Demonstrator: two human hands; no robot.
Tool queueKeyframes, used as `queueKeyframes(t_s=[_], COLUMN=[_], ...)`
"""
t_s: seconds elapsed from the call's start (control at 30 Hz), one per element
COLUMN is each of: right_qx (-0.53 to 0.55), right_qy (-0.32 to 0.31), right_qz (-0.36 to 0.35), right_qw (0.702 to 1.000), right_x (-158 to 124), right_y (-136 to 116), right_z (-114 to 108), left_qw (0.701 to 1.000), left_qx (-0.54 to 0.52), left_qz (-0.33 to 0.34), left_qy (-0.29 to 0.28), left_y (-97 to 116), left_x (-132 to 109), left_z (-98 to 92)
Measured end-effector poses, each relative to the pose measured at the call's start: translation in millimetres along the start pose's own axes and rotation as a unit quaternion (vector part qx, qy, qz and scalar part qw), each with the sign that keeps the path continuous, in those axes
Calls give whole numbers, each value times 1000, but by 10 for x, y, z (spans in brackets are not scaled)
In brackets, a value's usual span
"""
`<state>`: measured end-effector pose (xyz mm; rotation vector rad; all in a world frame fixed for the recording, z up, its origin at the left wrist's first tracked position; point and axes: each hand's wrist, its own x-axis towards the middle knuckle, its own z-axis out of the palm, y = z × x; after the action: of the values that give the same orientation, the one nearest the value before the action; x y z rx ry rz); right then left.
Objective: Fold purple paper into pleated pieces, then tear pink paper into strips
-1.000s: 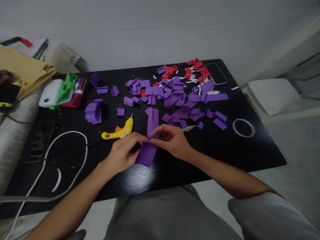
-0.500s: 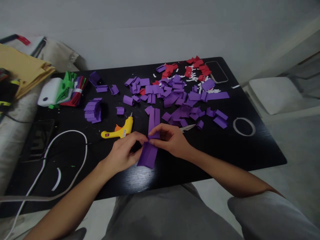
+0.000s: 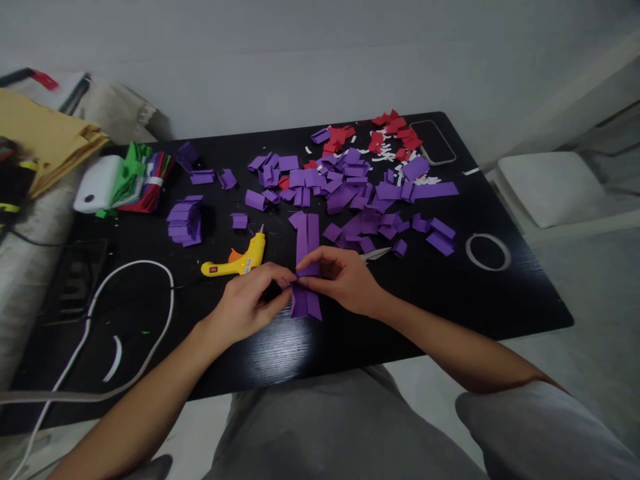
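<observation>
A long creased strip of purple paper (image 3: 307, 235) runs between my two hands over the near middle of the table. My left hand (image 3: 253, 297) pinches its left edge with thumb and fingertips. From the other side my right hand (image 3: 345, 279) is closed on the same strip, its fingertips almost touching the left ones. The strip's near end flares out below my fingers, and its middle is partly hidden by them. Just beyond my left hand lies a yellow glue gun (image 3: 239, 259). Scissors (image 3: 376, 254) show in part behind my right hand.
Many folded purple paper pieces (image 3: 345, 190) lie across the table's far half. Red paper pieces (image 3: 395, 130) and white scraps (image 3: 384, 150) sit behind them. A tape ring (image 3: 489, 252) is at right, a white cable (image 3: 173, 293) loops at left, near bundled coloured strips (image 3: 135, 180).
The near end of the purple strip has swung slightly right and up, and now shows shorter and more flared. Both hands keep their grip in nearly the same place.
</observation>
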<state>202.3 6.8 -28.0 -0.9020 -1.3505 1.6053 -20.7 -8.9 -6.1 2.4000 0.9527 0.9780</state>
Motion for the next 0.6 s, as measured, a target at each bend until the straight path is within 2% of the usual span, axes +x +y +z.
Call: queueKeyframes(t_s=[0.3, 0.6], right_qx=[10, -85], right_qy=[-7, -27], right_qz=[8, -25], right_qw=[1000, 996], right_x=[-12, -48], right_y=[-20, -64], right_z=[22, 8], left_qw=[1000, 997], left_qx=[-15, -43], left_qz=[-3, 7], left_qy=[-25, -69], left_y=[-7, -35], left_x=[-2, 4], left_z=[-29, -38])
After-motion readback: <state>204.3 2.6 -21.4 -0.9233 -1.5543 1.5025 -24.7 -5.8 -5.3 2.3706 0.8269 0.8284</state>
